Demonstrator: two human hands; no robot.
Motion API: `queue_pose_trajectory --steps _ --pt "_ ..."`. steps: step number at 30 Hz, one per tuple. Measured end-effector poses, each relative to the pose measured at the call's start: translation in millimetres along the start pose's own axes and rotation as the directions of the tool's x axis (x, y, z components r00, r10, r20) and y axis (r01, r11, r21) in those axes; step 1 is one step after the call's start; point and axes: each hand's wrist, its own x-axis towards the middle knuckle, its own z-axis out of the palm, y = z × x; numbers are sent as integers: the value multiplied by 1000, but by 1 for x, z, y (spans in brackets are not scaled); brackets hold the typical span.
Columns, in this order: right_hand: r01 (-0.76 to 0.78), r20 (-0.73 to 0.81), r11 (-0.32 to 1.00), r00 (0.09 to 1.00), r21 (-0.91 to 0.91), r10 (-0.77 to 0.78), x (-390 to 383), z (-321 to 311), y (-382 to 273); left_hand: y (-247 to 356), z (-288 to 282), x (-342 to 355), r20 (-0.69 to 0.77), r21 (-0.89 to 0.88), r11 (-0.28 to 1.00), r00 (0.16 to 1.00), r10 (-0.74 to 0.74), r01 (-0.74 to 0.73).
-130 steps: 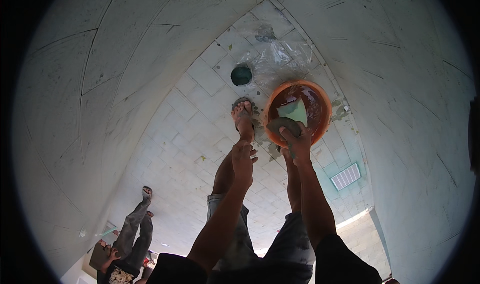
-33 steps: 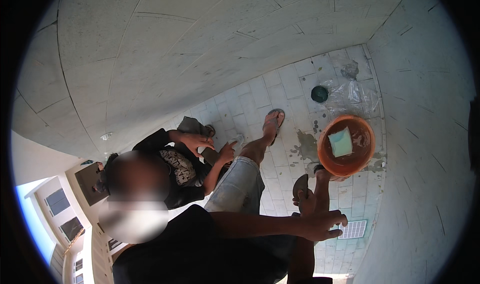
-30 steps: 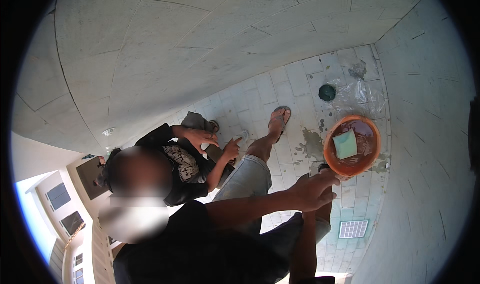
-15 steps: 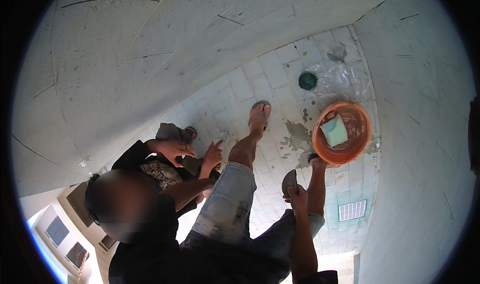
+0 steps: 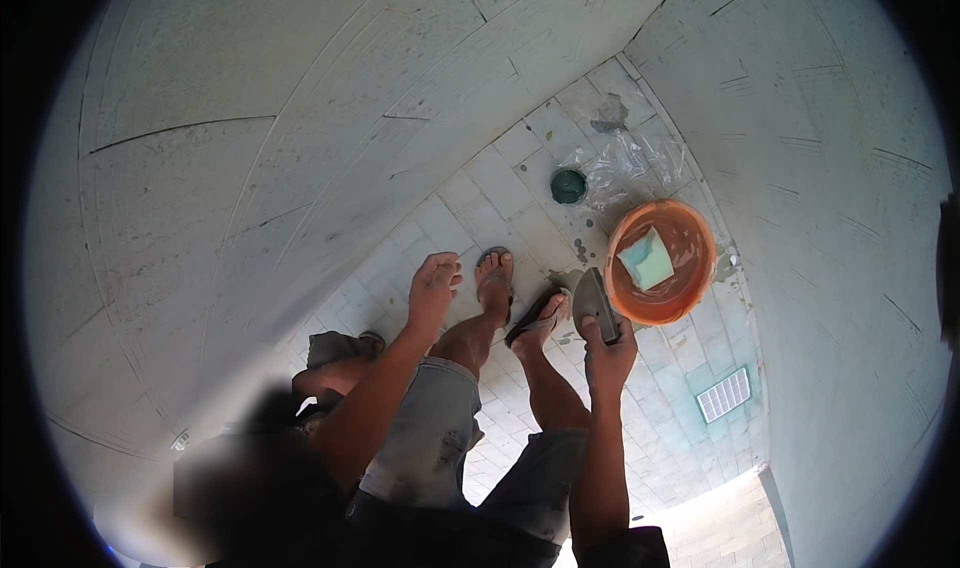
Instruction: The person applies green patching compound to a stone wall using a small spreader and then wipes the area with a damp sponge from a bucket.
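Observation:
My left hand (image 5: pixel 433 288) is raised over my sandalled feet (image 5: pixel 494 283), empty, its fingers loosely bent and apart. My right hand (image 5: pixel 609 353) grips a flat grey tool (image 5: pixel 589 296), rounded along one side, just left of and below an orange basin (image 5: pixel 688 280). In that basin a pale green, squarish sponge-like piece (image 5: pixel 647 261) sits in reddish-looking shallow liquid. Up and left of the basin are a small dark green round container (image 5: pixel 568 186) and crumpled clear plastic sheeting (image 5: pixel 640 168).
Pale walls (image 5: pixel 830 198) (image 5: pixel 260 88) meet beyond the tiled floor (image 5: pixel 470 188). A square floor grating (image 5: pixel 723 396) lies at the right. Behind my left arm another person (image 5: pixel 330 368) is low at the lower left, mostly hidden and blurred. Wet patches mark the tiles.
My view has turned and my feet are closer together. My left hand has risen forward; my right hand has moved up toward the basin with the tool. The other person is now more hidden.

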Motion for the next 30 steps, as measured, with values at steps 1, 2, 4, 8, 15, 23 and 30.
queue_pose_trajectory --steps 1,2,4,8,15,23,30 --pt "-150 72 974 988 169 140 20 9 -21 25 31 1 59 -154 982 993 -101 109" --pt "-56 79 977 996 206 40 51 21 -10 26 56 15 135 -233 949 974 -183 211" --pt "121 83 970 987 213 -141 109 38 4 -12 97 44 276 -420 836 927 -253 353" --pt "164 107 976 978 144 -180 197 76 7 -47 174 106 264 -531 709 886 -382 464" --pt "259 345 941 881 217 -322 289 116 20 -83 227 197 280 -730 499 870 -406 467" --pt "343 517 938 813 -57 -266 395 166 46 -97 227 237 296 -806 376 861 -413 457" --pt "31 585 943 791 -333 180 358 150 7 -128 255 277 382 -795 415 896 -225 443"
